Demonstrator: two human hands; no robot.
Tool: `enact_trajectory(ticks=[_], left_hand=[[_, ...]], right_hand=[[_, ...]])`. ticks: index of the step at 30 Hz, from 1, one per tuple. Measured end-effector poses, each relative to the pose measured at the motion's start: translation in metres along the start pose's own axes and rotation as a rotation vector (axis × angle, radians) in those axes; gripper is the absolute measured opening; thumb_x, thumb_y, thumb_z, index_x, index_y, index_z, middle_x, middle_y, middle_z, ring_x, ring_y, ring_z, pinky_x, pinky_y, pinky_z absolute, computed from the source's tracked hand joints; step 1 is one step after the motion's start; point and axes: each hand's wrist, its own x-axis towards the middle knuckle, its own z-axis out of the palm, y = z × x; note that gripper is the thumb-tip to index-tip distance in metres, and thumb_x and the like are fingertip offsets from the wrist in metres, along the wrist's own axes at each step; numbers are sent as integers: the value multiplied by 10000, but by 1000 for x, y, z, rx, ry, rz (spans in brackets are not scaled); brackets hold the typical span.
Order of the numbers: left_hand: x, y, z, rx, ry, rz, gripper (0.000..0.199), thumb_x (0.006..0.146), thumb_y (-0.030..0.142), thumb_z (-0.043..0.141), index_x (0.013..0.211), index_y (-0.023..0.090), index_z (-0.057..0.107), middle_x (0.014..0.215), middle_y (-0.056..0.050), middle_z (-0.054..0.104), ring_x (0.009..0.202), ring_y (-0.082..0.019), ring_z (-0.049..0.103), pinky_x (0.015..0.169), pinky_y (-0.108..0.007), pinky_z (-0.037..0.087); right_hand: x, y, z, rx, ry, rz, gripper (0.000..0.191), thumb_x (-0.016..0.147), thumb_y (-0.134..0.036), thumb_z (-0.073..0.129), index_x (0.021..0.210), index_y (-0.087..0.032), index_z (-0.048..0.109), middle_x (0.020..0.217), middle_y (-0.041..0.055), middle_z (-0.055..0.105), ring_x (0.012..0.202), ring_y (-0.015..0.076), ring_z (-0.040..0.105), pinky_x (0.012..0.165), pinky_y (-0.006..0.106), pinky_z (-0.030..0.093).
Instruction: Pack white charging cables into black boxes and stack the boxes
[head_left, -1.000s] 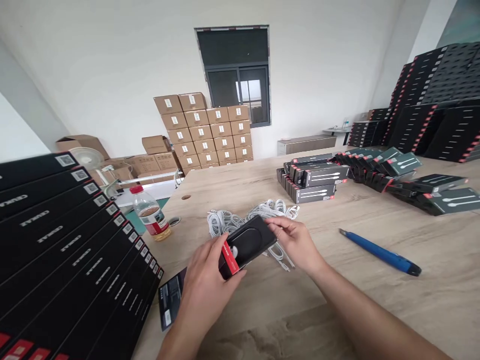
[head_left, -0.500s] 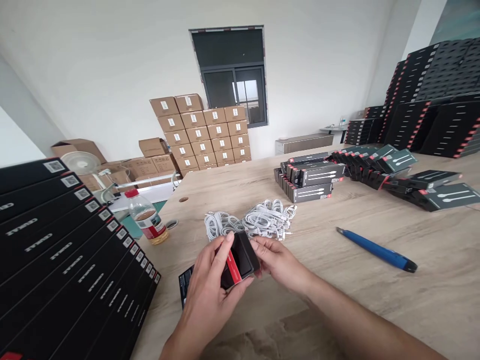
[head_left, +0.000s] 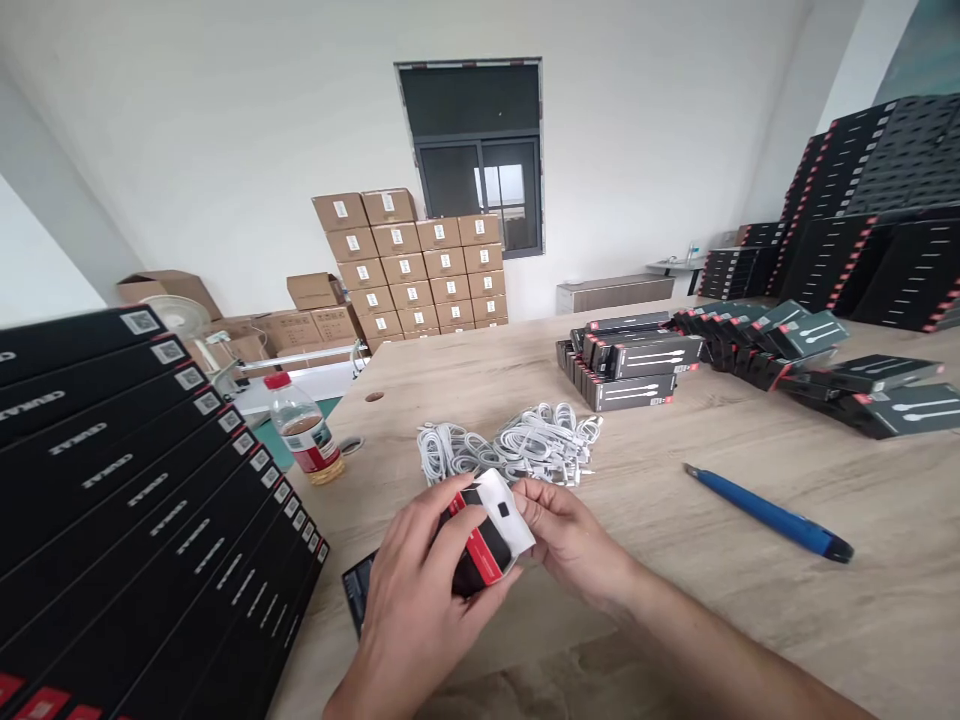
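Observation:
My left hand (head_left: pixel 431 570) is wrapped around a small black box with a red band (head_left: pixel 484 555), holding it above the table. At the box's end, a white flap (head_left: pixel 504 510) with a dark square on it faces me. My right hand (head_left: pixel 566 535) pinches the edge of that flap between thumb and fingers. Just beyond the box lie bundles of white cables (head_left: pixel 536 440). Partly hidden behind my left hand is a dark, flat item (head_left: pixel 356 590) on the table.
A blue pen-shaped cutter (head_left: pixel 769 512) lies at right. Dark cable boxes (head_left: pixel 637 375) are stacked behind it, with more leaning rightward. Tall stacked black boxes (head_left: pixel 150 500) border the left side. A drink bottle (head_left: pixel 306 432) stands beside them. Cartons (head_left: pixel 409 268) are piled by the wall.
The end of the box has gone from showing a black surface to showing the white flap. My right hand keeps its grip there. The view has shifted slightly.

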Motion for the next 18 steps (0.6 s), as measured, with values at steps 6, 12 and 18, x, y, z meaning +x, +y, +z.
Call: enact_trajectory(ticks=[6, 12, 18], left_hand=[[2, -3, 3, -188, 285, -336, 450, 751, 338, 808, 1094, 240, 534, 1251, -104, 554, 1179, -272, 588, 945, -397, 522], [1, -4, 13, -545, 528, -632, 790, 712, 330, 846, 1339, 268, 370, 1284, -115, 524, 1092, -233, 608, 809, -324, 562], [-6, 20, 24, -797, 414, -621, 635, 881, 412, 680, 1389, 314, 311, 1422, -133, 448, 1300, -255, 523, 1006, -401, 529]], right_hand=[[-6, -12, 7, -194, -8, -153, 356, 908, -547, 651, 935, -193, 636, 993, 52, 712, 871, 175, 685, 779, 309, 515], [-24, -9, 15, -766, -47, -293, 486, 861, -275, 707, 1308, -293, 518, 1336, 83, 616, 1111, 229, 636, 661, 267, 538], [-22, 3, 18, -934, 36, -526, 668, 809, -166, 728, 1394, -302, 436, 1315, 67, 642, 1137, 230, 633, 930, 369, 543]])
